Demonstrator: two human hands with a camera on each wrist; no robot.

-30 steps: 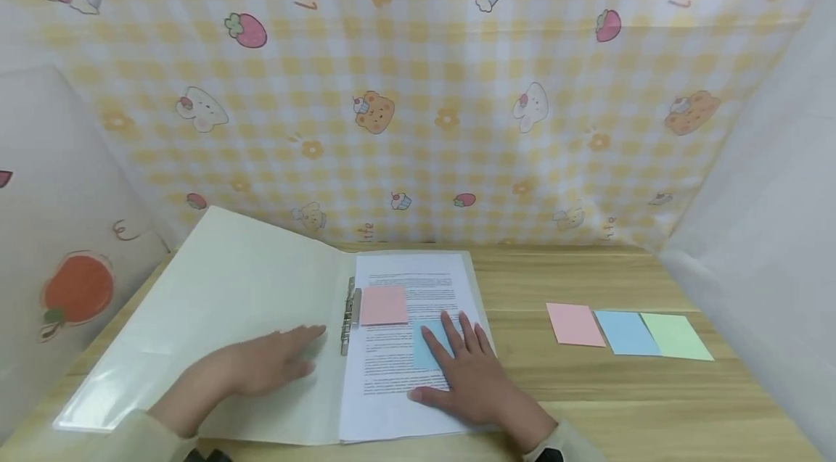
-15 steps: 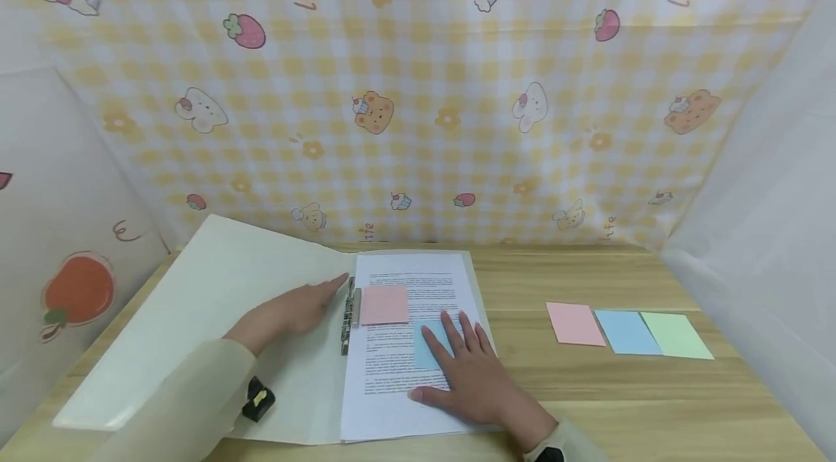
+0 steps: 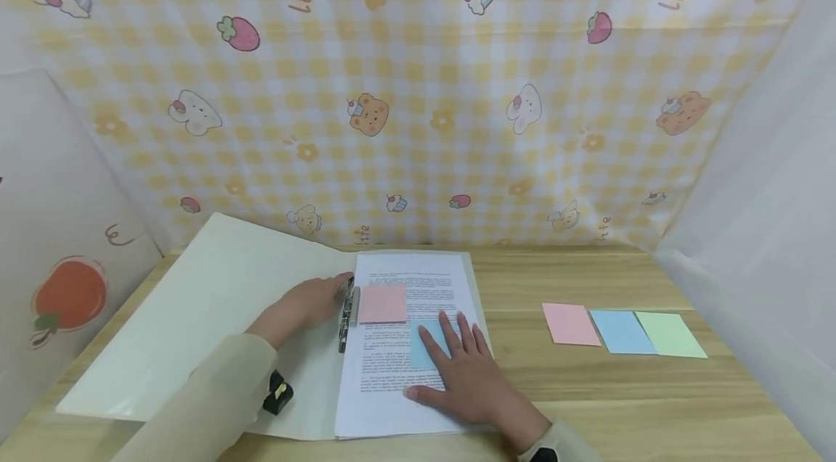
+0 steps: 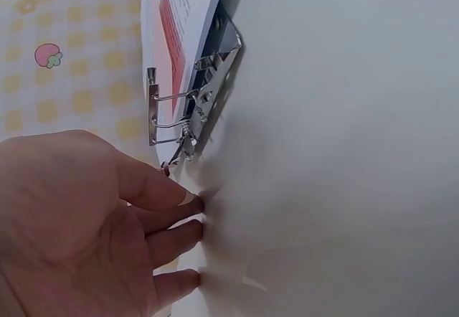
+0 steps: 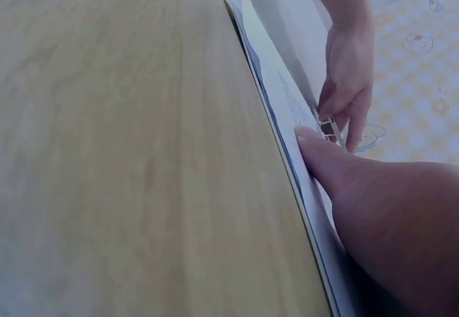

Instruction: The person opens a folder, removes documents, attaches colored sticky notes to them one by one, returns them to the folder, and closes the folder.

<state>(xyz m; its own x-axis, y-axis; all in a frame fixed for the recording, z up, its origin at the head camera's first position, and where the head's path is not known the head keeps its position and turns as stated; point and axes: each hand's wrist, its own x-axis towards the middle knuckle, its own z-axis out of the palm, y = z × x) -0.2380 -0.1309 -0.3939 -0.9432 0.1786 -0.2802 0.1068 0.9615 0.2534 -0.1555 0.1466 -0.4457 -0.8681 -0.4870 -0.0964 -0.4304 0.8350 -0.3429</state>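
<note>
A white ring binder (image 3: 222, 288) lies open on the wooden table, with a stack of printed sheets (image 3: 385, 415) on its right side. Along the spine runs a metal ring clip (image 3: 345, 320); in the left wrist view its rings (image 4: 168, 109) stand up beside the paper. My left hand (image 3: 313, 301) is at the clip's far end, its fingertips (image 4: 190, 231) touching the binder's inner surface just past the metal. Spread over the lower right of the sheets, my right hand (image 3: 473, 384) presses them flat. It partly covers a blue sticky note (image 3: 423, 346); a pink one (image 3: 382, 304) sits by the clip.
To the right of the binder, pink (image 3: 571, 324), blue (image 3: 623, 332) and green (image 3: 673, 335) sticky notes lie in a row on the table (image 3: 588, 404). A yellow checked cloth (image 3: 418, 157) hangs behind, with pale panels at both sides.
My left hand has moved from above the inner cover forward and right to the far end of the clip. My right hand stays in place on the sheets.
</note>
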